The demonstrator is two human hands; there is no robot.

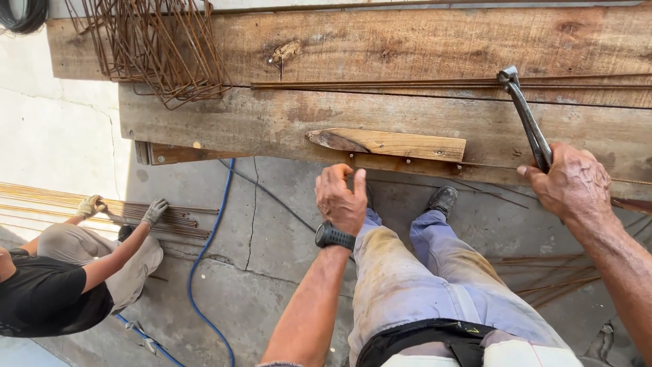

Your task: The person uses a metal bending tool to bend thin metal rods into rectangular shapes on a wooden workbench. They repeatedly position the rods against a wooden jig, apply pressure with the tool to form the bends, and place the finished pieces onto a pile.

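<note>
— What have you got in your right hand [570, 185]?

— A long dark steel bending key with a forked head [525, 115]. My fingers are wrapped tight round its lower handle, and the shaft runs up towards eleven o'clock from my fist. The forked head sits at the right end of the thin rusty steel rods [380, 84] that lie lengthwise on the rough wooden plank bench [272, 122].

— And your left hand [341, 198]?

— It is at the front edge of the bench, at about six o'clock from the small pale wooden wedge block [387, 143] fixed onto the plank. The fingers are curled in narrow, thumb up beside them. I cannot tell whether they pinch anything. A black wristwatch [334, 236] is on that wrist.

— What else is on the bench?

— At ten o'clock from the block, a heap of bent rusty wire stirrups [159, 47] rests on the far-left corner.

— Anyone nearby?

— At eight o'clock, a person in a black shirt [51, 295] crouches on the concrete floor [272, 272], both gloved hands on a bundle of long straight rods [163, 221]. A blue hose [204, 265] snakes over the floor between us.
</note>
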